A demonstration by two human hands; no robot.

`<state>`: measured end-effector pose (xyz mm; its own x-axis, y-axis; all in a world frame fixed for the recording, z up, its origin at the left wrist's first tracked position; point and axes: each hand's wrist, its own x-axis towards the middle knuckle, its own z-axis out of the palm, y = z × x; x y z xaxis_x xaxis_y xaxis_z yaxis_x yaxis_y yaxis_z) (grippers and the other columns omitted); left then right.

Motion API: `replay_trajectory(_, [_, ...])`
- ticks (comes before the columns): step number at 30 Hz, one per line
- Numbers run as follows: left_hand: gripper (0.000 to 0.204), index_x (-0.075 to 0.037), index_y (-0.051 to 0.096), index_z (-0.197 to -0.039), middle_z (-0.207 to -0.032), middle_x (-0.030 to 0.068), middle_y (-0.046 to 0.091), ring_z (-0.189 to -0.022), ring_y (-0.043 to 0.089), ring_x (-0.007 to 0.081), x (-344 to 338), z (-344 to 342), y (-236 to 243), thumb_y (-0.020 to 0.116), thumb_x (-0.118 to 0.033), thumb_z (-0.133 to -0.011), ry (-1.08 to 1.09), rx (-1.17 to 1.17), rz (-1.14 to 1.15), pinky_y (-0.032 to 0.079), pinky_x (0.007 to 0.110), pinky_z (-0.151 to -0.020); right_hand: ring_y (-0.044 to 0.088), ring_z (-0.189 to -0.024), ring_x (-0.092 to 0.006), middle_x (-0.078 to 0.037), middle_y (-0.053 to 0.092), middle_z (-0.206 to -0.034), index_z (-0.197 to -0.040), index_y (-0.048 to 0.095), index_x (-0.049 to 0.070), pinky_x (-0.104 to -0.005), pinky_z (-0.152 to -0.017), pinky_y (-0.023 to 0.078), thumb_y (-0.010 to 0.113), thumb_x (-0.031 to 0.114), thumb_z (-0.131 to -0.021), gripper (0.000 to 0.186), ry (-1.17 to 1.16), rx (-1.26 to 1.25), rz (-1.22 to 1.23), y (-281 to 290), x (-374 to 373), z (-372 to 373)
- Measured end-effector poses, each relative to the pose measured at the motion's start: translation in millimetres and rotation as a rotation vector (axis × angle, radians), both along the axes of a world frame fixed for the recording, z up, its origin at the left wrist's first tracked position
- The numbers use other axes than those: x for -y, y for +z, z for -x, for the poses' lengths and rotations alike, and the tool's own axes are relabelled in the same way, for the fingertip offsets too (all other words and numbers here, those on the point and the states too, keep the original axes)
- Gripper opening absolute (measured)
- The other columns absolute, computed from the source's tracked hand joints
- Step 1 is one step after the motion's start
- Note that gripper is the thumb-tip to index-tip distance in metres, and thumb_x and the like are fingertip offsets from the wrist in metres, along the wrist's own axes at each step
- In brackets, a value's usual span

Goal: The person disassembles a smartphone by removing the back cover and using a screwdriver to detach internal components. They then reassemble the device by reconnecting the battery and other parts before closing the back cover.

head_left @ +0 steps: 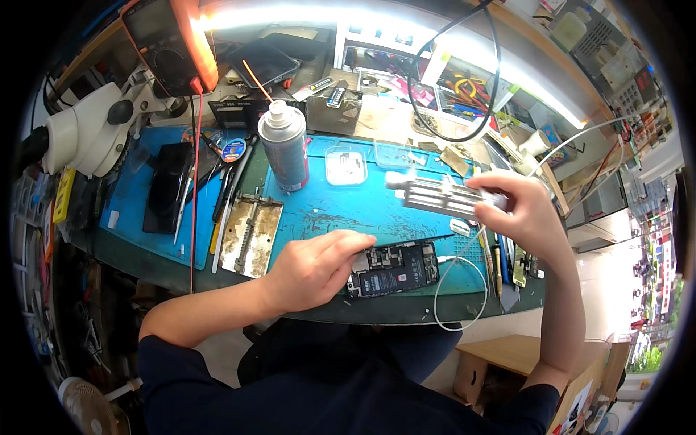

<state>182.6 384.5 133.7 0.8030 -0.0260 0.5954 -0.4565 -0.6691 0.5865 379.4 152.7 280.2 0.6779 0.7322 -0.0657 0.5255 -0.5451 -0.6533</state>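
Observation:
An opened smartphone lies on the blue mat near the front edge, its battery and inner boards bare. Its dark screen is tilted up along the far side and shows almost edge-on. My left hand is closed at the phone's left end, fingertips pinching the screen's edge; the thumb is partly hidden. Above the mat to the right, my right hand grips a silver metal clamp fixture, blurred by motion and apart from the phone. A white cable runs to the phone's right side.
Left of the phone lies a stained metal repair fixture; behind it stands a spray can. A small clear box sits farther back. Screwdrivers line the right side. A microscope and multimeter occupy the far left.

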Motion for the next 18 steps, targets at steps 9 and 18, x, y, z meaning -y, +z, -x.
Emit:
replay_trajectory(9, [0.05,-0.005,0.061,-0.127,-0.105,0.0114,0.071,-0.088,0.072,0.0284,2,-3,-2,0.069,0.008,-0.079,-0.006,0.017,-0.026,0.06,0.037,-0.07,0.063,-0.103,-0.0146,-0.005,0.067,-0.121,-0.128,0.067,0.005,-0.0308,-0.089,0.055,0.085,0.019,-0.081,0.053,0.495,-0.154,0.048,-69,-52,-42])
replay_trajectory(18, [0.048,-0.003,0.063,-0.124,-0.104,0.0141,0.071,-0.086,0.07,0.0314,-1,-3,1,0.07,0.011,-0.079,0.013,-0.01,-0.008,0.058,0.039,-0.074,0.065,-0.1,-0.0208,-0.008,0.065,-0.114,-0.129,0.064,0.006,-0.0354,-0.094,0.053,0.089,0.015,-0.073,0.062,0.61,0.002,0.137,-78,-50,-41])
